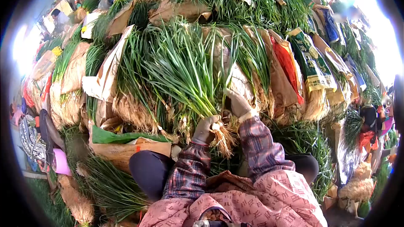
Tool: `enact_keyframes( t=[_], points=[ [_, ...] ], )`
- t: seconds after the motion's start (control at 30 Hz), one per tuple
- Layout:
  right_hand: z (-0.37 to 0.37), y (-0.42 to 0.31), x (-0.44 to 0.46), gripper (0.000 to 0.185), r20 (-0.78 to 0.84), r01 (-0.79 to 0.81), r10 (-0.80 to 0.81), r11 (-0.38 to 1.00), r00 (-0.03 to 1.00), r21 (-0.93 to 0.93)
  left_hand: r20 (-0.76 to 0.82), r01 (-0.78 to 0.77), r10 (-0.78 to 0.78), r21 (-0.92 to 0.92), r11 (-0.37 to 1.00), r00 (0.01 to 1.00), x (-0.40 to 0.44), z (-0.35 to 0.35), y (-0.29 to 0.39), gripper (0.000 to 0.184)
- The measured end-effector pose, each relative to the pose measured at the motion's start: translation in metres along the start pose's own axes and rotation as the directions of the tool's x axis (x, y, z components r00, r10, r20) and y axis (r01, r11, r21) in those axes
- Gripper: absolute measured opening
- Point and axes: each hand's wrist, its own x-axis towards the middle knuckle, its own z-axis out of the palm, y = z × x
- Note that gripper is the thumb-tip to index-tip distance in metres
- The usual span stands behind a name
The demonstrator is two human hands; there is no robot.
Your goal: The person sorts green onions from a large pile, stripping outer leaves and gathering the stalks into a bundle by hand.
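My left hand (206, 129) is closed around the lower end of a bunch of green onions (191, 75). The long leaves fan up and to the left, and the pale stringy roots (224, 138) hang out below the fist on its right. Just up and to the right, my right hand (239, 103) has its fingers pinched at the base of a thin green onion stalk (228, 73), which stands upright apart from the bunch. Both hands appear to be in gloves. More green onions with roots lie directly behind the hands.
Wrapped bundles of onions (130, 107) surround me, several in brown paper (280, 80) and one in a green printed bag (309, 61). A large leafy pile (240, 4) lies at the back. An opened paper bag (134, 149) is by my left knee. A person (61, 19) is far left.
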Motion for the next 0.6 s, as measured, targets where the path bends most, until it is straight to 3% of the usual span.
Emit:
enact_keyframes(
  t=[0.03,0.07,0.1,0.13,0.17,0.2,0.23,0.27,0.3,0.37,0.4,0.47,0.5,0.53,0.57,0.6],
  points=[
    [0.008,-0.007,0.003,0.039,-0.090,-0.037,0.036,0.999,0.995,-0.008,0.046,0.057,-0.054,-0.069,0.996,0.997,-0.002,0.000,0.003,0.017],
    [0.016,-0.007,0.009,0.042,-0.147,-0.043,0.028,0.994,0.989,-0.100,0.045,-0.131,0.123,0.336,0.933,0.991,-0.011,0.010,0.016,0.024],
    [0.027,-0.007,0.010,0.039,-0.158,0.057,-0.105,0.958,0.982,-0.280,-0.010,-0.088,0.097,0.351,0.932,0.995,-0.016,0.020,0.029,0.027],
    [0.031,-0.005,0.001,0.030,-0.092,0.118,-0.319,0.581,0.943,-0.805,-0.052,-0.025,0.038,0.227,0.974,0.998,-0.012,0.018,0.027,0.028],
    [0.037,-0.015,-0.009,0.027,0.042,0.160,-0.320,0.353,0.947,-0.922,-0.086,0.038,-0.030,0.097,0.995,0.996,-0.010,0.015,0.023,0.030],
    [0.045,-0.030,-0.021,0.026,-0.019,0.076,-0.258,0.357,0.966,-0.931,-0.115,0.118,-0.113,0.036,0.992,0.987,-0.009,0.014,0.020,0.029],
    [0.049,-0.040,-0.029,0.027,-0.080,-0.005,-0.197,0.356,0.977,-0.934,-0.030,0.163,-0.170,-0.169,0.972,0.985,-0.005,-0.001,0.006,0.028],
    [0.036,-0.010,-0.020,0.028,-0.196,0.073,-0.320,0.667,0.927,-0.741,-0.008,0.118,-0.125,-0.265,0.957,0.992,-0.008,0.013,0.017,0.030],
    [0.032,-0.004,-0.024,0.032,-0.189,0.265,-0.467,0.740,0.864,-0.618,0.009,0.075,-0.077,-0.360,0.930,0.997,-0.010,0.025,0.028,0.033],
    [0.029,0.008,-0.018,0.033,-0.326,0.283,-0.468,0.831,0.821,-0.479,0.146,0.063,0.013,-0.506,0.860,0.989,0.007,0.015,0.002,0.034],
    [0.006,0.007,-0.002,0.031,-0.395,0.161,-0.466,0.782,0.792,-0.602,0.214,0.038,0.098,-0.553,0.832,0.972,0.011,0.018,0.001,0.034],
    [-0.039,0.006,0.029,0.028,-0.525,-0.142,-0.455,0.644,0.719,-0.752,0.450,0.160,0.210,-0.653,0.740,0.868,0.023,0.005,-0.012,0.031],
    [-0.073,-0.007,0.036,0.031,-0.740,0.011,-0.253,0.949,0.624,-0.316,0.400,0.057,0.282,-0.655,0.754,0.872,0.023,-0.003,-0.026,0.028],
    [-0.081,-0.024,0.031,0.036,-0.720,0.077,-0.401,0.895,0.566,-0.438,0.347,-0.047,0.351,-0.650,0.758,0.870,0.023,-0.010,-0.040,0.024],
    [-0.101,-0.033,0.035,0.033,-0.519,-0.146,-0.587,0.565,0.621,-0.812,0.258,-0.013,0.198,-0.577,0.817,0.946,0.018,-0.012,-0.035,0.024],
    [-0.101,-0.041,0.041,0.030,-0.475,-0.263,-0.572,0.415,0.669,-0.871,0.161,0.052,0.036,-0.513,0.857,0.986,0.014,-0.015,-0.031,0.025]
  ],
)
